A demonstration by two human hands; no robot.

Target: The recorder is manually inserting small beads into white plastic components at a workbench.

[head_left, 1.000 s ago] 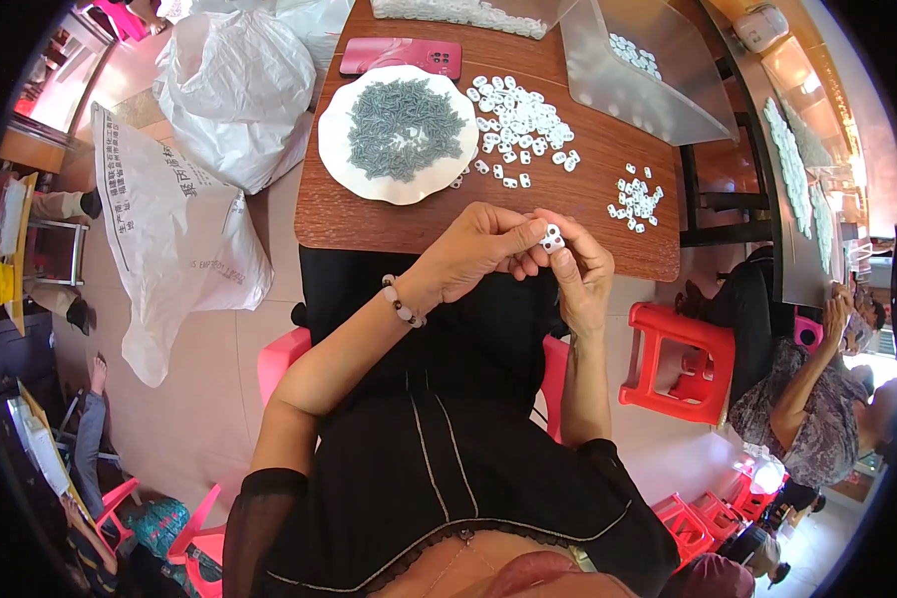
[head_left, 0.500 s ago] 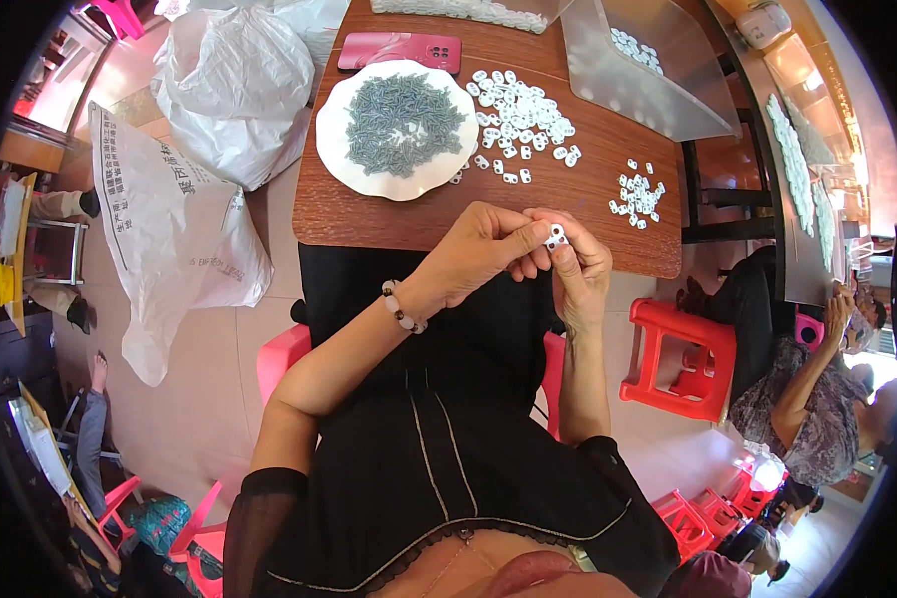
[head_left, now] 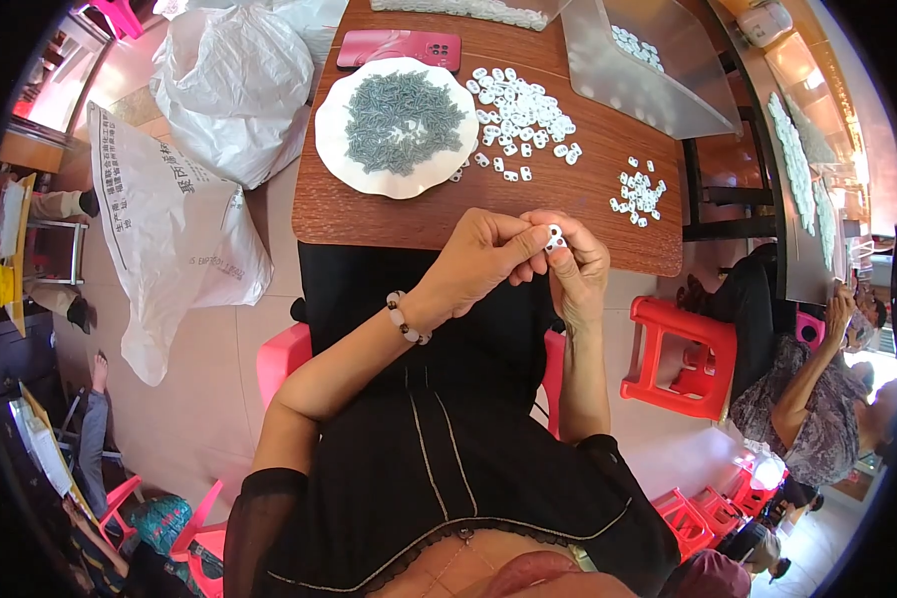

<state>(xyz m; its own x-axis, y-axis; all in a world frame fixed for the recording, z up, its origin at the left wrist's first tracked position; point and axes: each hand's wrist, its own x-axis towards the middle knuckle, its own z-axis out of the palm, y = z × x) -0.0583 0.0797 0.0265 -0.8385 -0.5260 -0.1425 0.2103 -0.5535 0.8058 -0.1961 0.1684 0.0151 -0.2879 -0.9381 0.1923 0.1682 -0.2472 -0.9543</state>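
Note:
In front of the table's near edge, both my hands meet around a small white plastic piece with dark holes (head_left: 556, 237). My left hand (head_left: 488, 261), with a beaded bracelet at its wrist, pinches it from the left. On the other side, the thumb and fingers of my right hand (head_left: 580, 267) grip the same piece. Whether a screw sits between my fingers is hidden. Beyond them stands a scalloped white plate (head_left: 337, 149) heaped with small grey screws (head_left: 401, 115). To its right lies a loose pile of similar white pieces (head_left: 518, 110), and a smaller cluster (head_left: 638, 194) is near the right edge.
A pink phone (head_left: 399, 48) lies behind the plate on the brown table (head_left: 588, 214). A translucent bin (head_left: 638, 80) stands at the back right. White sacks (head_left: 194, 239) rest on the floor at left, a red stool (head_left: 678, 359) at right. Other people sit farther off.
My hands have shifted very slightly and the white piece has tilted a little between my fingers. Things on the table are unmoved.

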